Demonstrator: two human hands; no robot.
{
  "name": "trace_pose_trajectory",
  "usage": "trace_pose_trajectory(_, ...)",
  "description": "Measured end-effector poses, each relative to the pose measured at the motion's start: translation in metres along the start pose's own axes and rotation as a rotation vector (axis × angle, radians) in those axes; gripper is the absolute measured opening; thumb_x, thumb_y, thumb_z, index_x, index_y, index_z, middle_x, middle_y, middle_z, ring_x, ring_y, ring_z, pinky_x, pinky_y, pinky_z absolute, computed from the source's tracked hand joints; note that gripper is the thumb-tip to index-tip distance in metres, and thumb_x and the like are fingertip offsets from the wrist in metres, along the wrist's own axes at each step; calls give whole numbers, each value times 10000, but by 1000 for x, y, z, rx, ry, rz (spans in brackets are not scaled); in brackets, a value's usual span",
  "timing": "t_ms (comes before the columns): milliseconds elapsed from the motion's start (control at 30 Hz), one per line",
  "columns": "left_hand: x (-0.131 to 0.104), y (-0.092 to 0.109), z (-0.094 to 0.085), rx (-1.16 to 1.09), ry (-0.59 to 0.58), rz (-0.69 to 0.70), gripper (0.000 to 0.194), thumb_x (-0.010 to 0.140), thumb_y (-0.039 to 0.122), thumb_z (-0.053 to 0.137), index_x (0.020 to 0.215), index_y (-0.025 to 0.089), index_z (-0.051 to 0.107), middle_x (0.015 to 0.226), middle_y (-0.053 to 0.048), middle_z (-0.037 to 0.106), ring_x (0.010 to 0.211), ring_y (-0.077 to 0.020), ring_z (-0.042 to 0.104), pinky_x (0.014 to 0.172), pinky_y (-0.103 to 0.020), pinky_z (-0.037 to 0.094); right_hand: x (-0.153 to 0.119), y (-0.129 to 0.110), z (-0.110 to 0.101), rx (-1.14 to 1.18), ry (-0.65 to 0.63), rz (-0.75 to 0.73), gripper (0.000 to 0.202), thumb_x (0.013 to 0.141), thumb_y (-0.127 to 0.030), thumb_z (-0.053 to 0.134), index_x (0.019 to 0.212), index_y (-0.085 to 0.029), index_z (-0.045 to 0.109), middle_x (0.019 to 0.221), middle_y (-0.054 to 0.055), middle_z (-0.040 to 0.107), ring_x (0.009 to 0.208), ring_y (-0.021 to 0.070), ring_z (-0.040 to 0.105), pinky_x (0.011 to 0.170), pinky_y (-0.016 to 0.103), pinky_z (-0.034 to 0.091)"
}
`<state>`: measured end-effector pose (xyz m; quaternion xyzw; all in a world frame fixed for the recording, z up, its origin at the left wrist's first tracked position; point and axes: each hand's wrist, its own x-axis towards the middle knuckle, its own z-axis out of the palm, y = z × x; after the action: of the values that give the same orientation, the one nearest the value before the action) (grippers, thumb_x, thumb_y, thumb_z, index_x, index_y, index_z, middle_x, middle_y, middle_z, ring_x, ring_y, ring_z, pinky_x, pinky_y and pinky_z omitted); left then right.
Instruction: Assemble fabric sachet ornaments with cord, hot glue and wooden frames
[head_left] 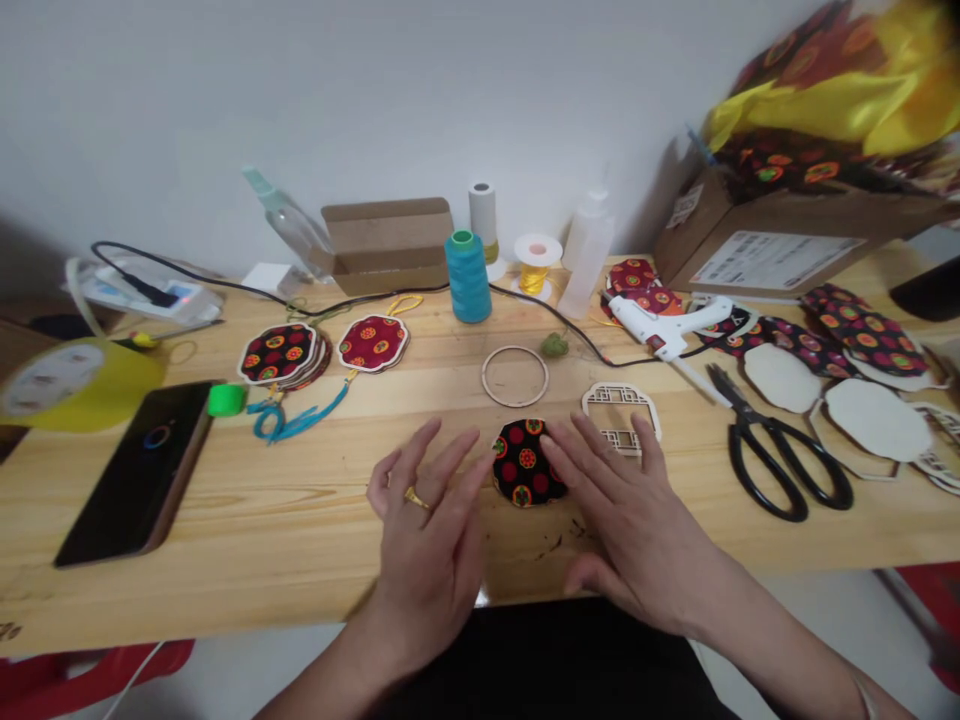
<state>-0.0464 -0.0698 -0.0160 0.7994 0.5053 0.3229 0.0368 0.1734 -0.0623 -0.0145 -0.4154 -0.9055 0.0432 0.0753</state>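
A dark patterned fabric piece [527, 463] with scalloped edges lies flat on the wooden table between my hands. My left hand [433, 520], with a gold ring, is beside its left edge, fingers spread and holding nothing. Fingertips of my right hand [630, 510] rest at the piece's right edge, fingers apart. Behind the fabric lies a thin round wooden ring [514, 377]. A wooden lattice frame [651, 405] is just beyond my right fingers, partly hidden by them. A small green thread ball [554, 345] sits near the ring.
Left: phone [139, 470], green cap [226, 400], finished patterned pieces [277, 354] with cords. Back: teal thread cone [469, 278], yellow cord spool [535, 265], bottles, open cardboard box [390, 245]. Right: white glue gun [667, 325], black-handled scissors [780, 450], pale scalloped blanks [877, 420], fabric-filled carton [787, 240].
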Motion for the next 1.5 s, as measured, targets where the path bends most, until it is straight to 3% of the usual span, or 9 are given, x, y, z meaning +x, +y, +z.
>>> trace_pose_trajectory(167,-13,-1,-1,52,-86,123,433,769,1,468,1120,221,595,1088,-52,688,1167,-278,493,976,-525,215,-14,-4,1,8,-20,-119,903,795,-743,265,1435,-107,209,1494,95,232,1395,289,119,1055,581,-168)
trace_pose_trajectory(433,-10,-1,3,64,-195,188,481,727,8,468,1148,211,581,1173,-66,655,1159,-273,532,1015,-557,117,-18,-5,10,28,-9,-136,885,803,-728,280,1422,-95,240,1460,124,317,1379,274,198,1052,557,-197)
trace_pose_trajectory(667,-8,-1,5,57,-173,185,464,724,-21,439,1090,207,610,1117,-63,684,1041,-237,614,1025,-551,112,-17,-6,8,60,-19,-126,874,804,-715,311,1432,-114,220,1434,143,368,1368,284,235,1067,580,-140)
trace_pose_trajectory(800,-9,0,4,58,-185,164,452,741,-7,435,1092,222,605,1132,-49,677,1050,-241,609,1026,-542,121,-17,-6,6,56,-45,-118,874,812,-711,294,1438,-109,194,1467,129,306,1380,276,199,1067,564,-160)
trace_pose_trajectory(1000,3,2,4,67,-122,110,397,818,59,450,1184,174,551,1219,-105,621,1156,-247,545,1024,-505,181,-10,-4,-1,57,-27,-20,912,804,-702,346,1452,-100,125,1495,140,232,1392,291,145,1086,587,-75)
trace_pose_trajectory(1100,12,5,13,132,-90,117,381,838,86,453,1202,156,543,1256,-117,590,1186,-254,521,1045,-511,144,-1,-5,0,55,-31,16,909,807,-676,390,1454,-101,111,1500,137,220,1395,293,134,1089,597,-40)
trace_pose_trajectory(1267,17,8,29,221,-170,98,402,842,81,424,1208,173,560,1283,-111,568,1206,-267,501,1068,-544,22,9,-9,5,50,-56,26,952,789,-681,418,1452,-74,105,1509,144,183,1399,295,105,1096,600,2)
trace_pose_trajectory(1500,11,6,34,206,-185,66,377,859,152,456,1221,190,556,1280,-105,574,1283,-293,406,1055,-591,-26,9,-8,10,35,-65,14,959,778,-675,447,1444,-61,133,1510,151,175,1399,301,96,1090,611,-7)
